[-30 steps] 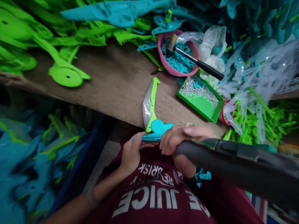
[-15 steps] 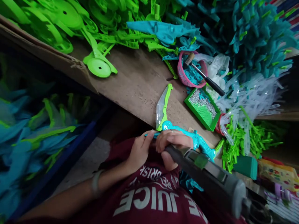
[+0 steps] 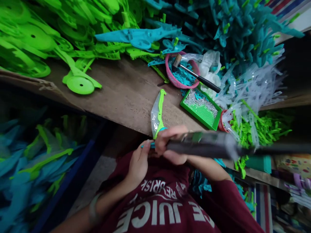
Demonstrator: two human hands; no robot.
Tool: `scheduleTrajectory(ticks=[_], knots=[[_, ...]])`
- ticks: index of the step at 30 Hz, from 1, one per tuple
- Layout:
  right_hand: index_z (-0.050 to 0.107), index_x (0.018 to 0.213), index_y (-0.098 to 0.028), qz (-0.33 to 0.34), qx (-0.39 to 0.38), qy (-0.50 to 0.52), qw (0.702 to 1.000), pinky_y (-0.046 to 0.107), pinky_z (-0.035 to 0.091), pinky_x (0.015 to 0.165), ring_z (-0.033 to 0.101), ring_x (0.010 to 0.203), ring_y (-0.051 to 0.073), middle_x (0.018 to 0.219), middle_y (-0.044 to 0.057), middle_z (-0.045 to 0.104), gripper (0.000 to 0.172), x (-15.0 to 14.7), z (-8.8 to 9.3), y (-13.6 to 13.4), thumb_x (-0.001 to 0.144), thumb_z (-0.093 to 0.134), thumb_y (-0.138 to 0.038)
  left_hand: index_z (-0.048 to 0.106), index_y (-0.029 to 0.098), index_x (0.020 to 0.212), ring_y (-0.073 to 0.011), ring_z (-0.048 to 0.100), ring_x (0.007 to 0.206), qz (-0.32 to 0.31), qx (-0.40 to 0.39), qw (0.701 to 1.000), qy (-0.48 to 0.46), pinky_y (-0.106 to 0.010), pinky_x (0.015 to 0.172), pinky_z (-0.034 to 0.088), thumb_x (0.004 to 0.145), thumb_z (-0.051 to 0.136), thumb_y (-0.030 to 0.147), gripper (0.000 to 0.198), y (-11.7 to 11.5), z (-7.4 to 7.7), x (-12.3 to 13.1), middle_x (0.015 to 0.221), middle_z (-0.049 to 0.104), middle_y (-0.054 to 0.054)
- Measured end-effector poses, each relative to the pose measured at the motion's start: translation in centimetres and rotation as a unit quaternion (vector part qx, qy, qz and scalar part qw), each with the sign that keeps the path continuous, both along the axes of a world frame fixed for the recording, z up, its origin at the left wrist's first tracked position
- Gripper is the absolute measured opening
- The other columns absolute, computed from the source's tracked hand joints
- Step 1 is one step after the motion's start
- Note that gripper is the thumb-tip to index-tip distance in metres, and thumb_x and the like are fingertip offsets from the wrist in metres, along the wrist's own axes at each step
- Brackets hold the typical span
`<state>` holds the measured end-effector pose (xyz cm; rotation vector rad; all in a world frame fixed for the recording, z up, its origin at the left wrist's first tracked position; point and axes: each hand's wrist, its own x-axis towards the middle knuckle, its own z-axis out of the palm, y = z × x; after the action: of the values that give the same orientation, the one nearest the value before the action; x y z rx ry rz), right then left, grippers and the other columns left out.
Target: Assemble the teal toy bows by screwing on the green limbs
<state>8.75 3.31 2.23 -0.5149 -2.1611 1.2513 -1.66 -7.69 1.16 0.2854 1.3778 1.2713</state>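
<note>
At the front edge of the bench, my left hand (image 3: 139, 163) is closed, thumb and fingers pinching the end of a teal plastic part (image 3: 152, 145). My right hand (image 3: 173, 145) wraps around the front end of a dark grey electric screwdriver (image 3: 206, 144), blurred by motion, its cable running off to the right. The screwdriver's tip is hidden by the hand. Just beyond the hands lies a lime-green piece with a clear plastic panel (image 3: 157, 113), its near end against the teal part. My right hand and the tool cover most of that part.
A green tray (image 3: 210, 123) of small screws and a pink basket (image 3: 167, 69) of teal bits, with a hammer (image 3: 196, 76) across it, stand beyond. Lime-green parts (image 3: 81, 84) and teal parts (image 3: 243, 35) are heaped behind. A blue-edged bin (image 3: 70, 174) is at left.
The screwdriver has swung up from a downward slant to nearly level, now blurred. My right hand now covers more of the teal part. Most of the bench has shifted left in view.
</note>
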Motion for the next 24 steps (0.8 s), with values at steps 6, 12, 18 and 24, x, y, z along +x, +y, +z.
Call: scheduleTrajectory(ticks=[6, 12, 18, 24], knots=[[0.056, 0.105, -0.027, -0.283, -0.071, 0.109, 0.95, 0.033, 0.056, 0.068, 0.06, 0.064, 0.014, 0.071, -0.002, 0.054, 0.046, 2.0, 5.7, 7.2, 0.087, 0.047, -0.068, 0.065, 0.017, 0.107, -0.0259, 0.07, 0.095, -0.027, -0.039, 0.983, -0.18, -0.032, 0.066, 0.059, 0.069, 0.076, 0.067, 0.064, 0.2, 0.8, 1.0, 0.113, 0.071, -0.011], [0.057, 0.111, -0.02, -0.349, -0.169, -0.044, 0.921, 0.039, 0.052, 0.091, 0.062, 0.1, 0.02, 0.11, 0.009, 0.065, 0.05, 6.7, 4.9, 4.5, 0.075, 0.07, -0.051, 0.071, 0.013, 0.095, -0.0194, 0.07, 0.077, -0.033, -0.055, 0.986, -0.156, -0.023, 0.055, 0.05, 0.063, 0.085, 0.055, 0.054, 0.7, 1.5, 1.2, 0.096, 0.075, -0.01], [0.07, 0.095, -0.012, -0.1, -0.228, -0.224, 0.942, 0.033, 0.051, 0.082, 0.063, 0.085, 0.016, 0.09, 0.007, 0.069, 0.033, 4.8, 2.8, 3.0, 0.089, 0.06, -0.043, 0.071, 0.011, 0.082, -0.0132, 0.065, 0.063, 0.011, -0.036, 0.993, -0.108, -0.021, 0.053, 0.044, 0.058, 0.09, 0.05, 0.05, -0.9, 1.3, 1.7, 0.075, 0.072, -0.004], [0.071, 0.109, -0.013, 0.096, -0.176, -0.173, 0.964, 0.032, 0.048, 0.099, 0.062, 0.105, 0.017, 0.11, 0.008, 0.068, 0.029, 1.0, 2.0, 4.4, 0.092, 0.063, -0.035, 0.072, 0.01, 0.087, -0.0181, 0.069, 0.069, 0.008, -0.016, 0.997, -0.077, -0.024, 0.056, 0.047, 0.065, 0.086, 0.049, 0.047, -0.9, 1.7, 1.6, 0.08, 0.074, -0.008]])
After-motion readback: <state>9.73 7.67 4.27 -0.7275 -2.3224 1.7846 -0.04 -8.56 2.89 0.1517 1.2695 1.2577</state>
